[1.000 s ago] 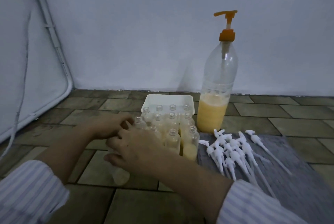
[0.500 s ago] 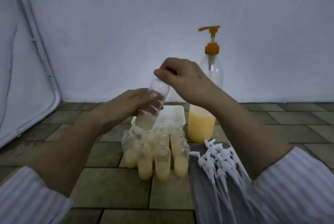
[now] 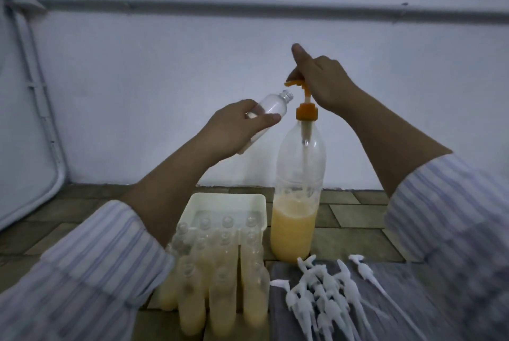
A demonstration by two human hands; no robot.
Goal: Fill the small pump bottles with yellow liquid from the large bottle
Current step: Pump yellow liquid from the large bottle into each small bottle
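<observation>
Head view: left hand [image 3: 234, 128] pinches an empty small bottle [image 3: 271, 105], tilted, mouth just under the orange spout [image 3: 293, 83]. Right hand [image 3: 322, 82] curls over the pump head, ready to press. Off-centre mouth means spill onto the filled bottles [image 3: 220, 294] below; big bottle [image 3: 298, 194] could tip.

A makeshift work spot on a floor, likely in a home or small back room — not a lab or shop. Worn brown floor tiles [image 3: 355, 214] run to a plain white wall [image 3: 192, 79] with a painted pipe [image 3: 248, 7] along it, and a folded white table [image 3: 30, 120] leans at the left — supplies sit directly on the floor.
</observation>
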